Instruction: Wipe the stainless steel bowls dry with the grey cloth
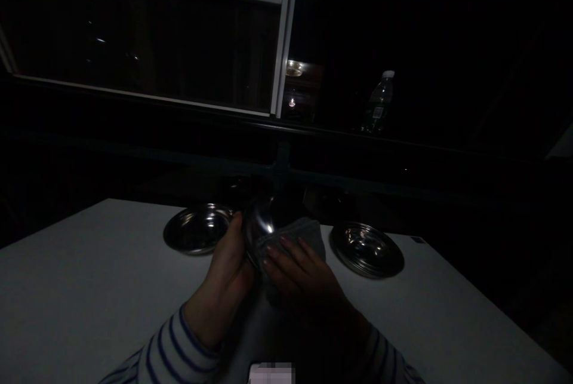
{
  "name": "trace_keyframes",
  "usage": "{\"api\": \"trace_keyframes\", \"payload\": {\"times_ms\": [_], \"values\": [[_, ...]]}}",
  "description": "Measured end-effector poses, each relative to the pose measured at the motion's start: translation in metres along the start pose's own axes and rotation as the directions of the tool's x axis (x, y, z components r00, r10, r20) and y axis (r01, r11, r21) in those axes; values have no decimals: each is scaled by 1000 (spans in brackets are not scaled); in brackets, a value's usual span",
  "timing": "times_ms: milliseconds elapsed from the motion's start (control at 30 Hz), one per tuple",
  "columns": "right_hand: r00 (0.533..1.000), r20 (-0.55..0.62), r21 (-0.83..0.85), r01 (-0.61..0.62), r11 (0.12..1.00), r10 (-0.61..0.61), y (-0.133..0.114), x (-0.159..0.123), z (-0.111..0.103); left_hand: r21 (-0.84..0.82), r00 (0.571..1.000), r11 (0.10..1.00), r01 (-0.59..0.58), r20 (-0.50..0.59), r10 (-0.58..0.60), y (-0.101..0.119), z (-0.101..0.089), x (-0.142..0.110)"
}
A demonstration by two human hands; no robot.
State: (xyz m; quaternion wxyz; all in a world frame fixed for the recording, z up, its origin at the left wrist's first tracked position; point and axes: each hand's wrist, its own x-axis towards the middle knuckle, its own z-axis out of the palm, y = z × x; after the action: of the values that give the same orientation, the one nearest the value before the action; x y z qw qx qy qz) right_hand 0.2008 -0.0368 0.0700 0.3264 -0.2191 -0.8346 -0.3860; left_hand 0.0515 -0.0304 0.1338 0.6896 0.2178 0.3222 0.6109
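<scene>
shallow metal dish (194,233) on white table (89,276) | left hand (228,267) clamped on tilted metal bowl (258,226), between both hands | right hand (304,276) clasping grey cloth (313,233) against bowl | stacked metal dishes (367,249) on table

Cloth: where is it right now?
In the head view, the cloth is below and just right of centre, under the right hand's fingers, against the metal dish that the left hand holds.
</scene>
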Motion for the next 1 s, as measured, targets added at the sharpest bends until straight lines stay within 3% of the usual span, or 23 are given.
{"api": "trace_keyframes", "payload": {"times_ms": [67,167,367,467,600,667,800,1000], "values": [[1000,-4,-1,6,1000,-6,-3,2,1,8,997,1000,-2,-77,2,-7,2,-2],[999,-7,-22,-36,999,36,-6,5,1,84,994,996,16,-106,-7,-18,3,-3],[970,46,61,-241,969,239,2,6,-7,410,979,906,-109,-112,169,-31,4,-4],[901,169,174,-425,888,398,17,3,-15,542,973,833,-115,-107,204,-36,8,-12],[782,257,242,-621,745,568,29,0,-23,564,990,816,-125,12,144,-44,11,-17],[811,249,242,-581,777,529,26,1,-23,548,993,829,-106,8,122,-44,12,-17],[935,133,201,-350,915,328,8,8,-17,518,984,847,-118,-54,171,-33,10,-12],[995,-28,45,-90,995,91,-14,9,2,369,983,929,-38,-152,100,-20,-1,-2]]}}
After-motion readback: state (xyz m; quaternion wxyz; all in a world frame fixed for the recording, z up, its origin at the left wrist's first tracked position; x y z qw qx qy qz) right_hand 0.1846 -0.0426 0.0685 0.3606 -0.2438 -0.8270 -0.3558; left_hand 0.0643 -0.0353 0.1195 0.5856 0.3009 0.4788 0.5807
